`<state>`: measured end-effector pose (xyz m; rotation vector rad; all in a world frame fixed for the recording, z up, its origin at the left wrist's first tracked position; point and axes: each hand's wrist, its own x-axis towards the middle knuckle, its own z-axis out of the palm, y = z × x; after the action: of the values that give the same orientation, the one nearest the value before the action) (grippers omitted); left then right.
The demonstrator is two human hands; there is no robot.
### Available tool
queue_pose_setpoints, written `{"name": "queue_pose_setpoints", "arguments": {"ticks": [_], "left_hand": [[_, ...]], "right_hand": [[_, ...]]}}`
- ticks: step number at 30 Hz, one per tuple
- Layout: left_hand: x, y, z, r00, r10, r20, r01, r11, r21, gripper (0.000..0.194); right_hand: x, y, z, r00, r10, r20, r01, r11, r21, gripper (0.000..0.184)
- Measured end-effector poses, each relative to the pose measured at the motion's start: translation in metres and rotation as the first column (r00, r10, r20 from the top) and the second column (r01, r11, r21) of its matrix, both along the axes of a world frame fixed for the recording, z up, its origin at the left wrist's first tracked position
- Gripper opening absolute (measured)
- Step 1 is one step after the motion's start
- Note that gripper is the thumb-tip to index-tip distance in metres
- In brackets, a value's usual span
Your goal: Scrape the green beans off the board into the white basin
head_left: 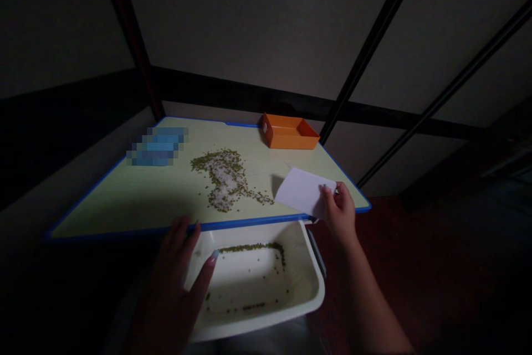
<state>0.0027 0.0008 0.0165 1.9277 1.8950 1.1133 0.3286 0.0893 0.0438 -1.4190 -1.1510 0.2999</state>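
from my distant seat i look down on a pale desk with a blue edge. the right hand pinches a white card by its right end, thumb on top and fingers curled beneath. the card slants over the desk's front edge, toward the front right corner, and covers a stretch of that edge; i cannot tell whether it touches the surface. its left end is just beside a thin trail of green grains, which runs from a heap mixed with white grains around the middle of the desk.

below the front edge sits a white basin, more green grains lying along the far side of its floor and a few scattered elsewhere. the left hand is at its left end, thumb over the inside and fingers near the desk's front edge. that hand blocks my view of the left rim, so i cannot tell whether it grips anything.

an orange tray stands at the back right corner, well apart from both hands. a blurred blue thing lies by the left edge. dark wall panels rise behind the back edge.
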Motion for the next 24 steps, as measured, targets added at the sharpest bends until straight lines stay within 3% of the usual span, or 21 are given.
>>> {"name": "queue_pose_setpoints", "arguments": {"ticks": [18,24], "left_hand": [[0.001,0.001,0.003,1.000,0.013,0.026,-0.013,0.999,-0.030,0.062],[0.002,0.002,-0.002,1.000,0.019,0.022,-0.019,1.000,0.010,0.057]], "right_hand": [[-0.009,0.000,0.002,0.999,-0.028,0.018,0.028,1.000,0.003,0.031],[-0.014,0.002,0.001,0.999,-0.017,0.032,0.016,1.000,0.024,0.033]]}}
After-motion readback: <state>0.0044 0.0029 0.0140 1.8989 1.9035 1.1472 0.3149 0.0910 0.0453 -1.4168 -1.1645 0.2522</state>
